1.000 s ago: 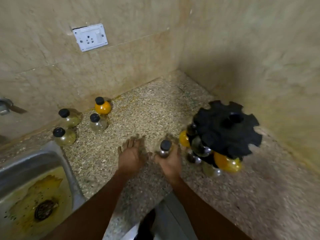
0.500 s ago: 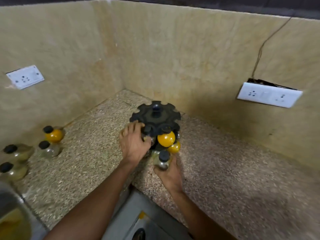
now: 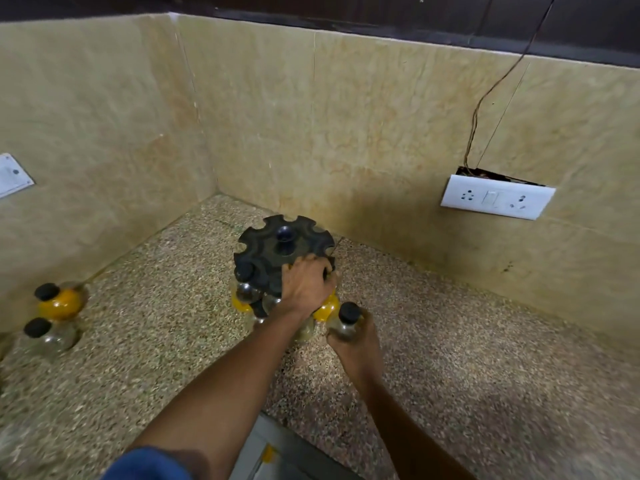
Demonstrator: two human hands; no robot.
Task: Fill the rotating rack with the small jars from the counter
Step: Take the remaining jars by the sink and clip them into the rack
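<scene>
Rack: black notched plastic carousel (image 3: 277, 252), counter corner.
Left hand (image 3: 306, 284): gripping rack's near rim.
Right hand (image 3: 356, 341): clasping clear black-capped jar (image 3: 344, 323) beside rack.
Technique: steady rack, align empty notch, slide neck in.

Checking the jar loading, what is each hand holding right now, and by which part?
The right hand holds a clear black-capped jar round its body. The left hand grips the front rim of the black rotating rack.

Bare forearms; blue short sleeve (image 3: 149, 464) on left arm; no gloves, rings or watch visible.
</scene>
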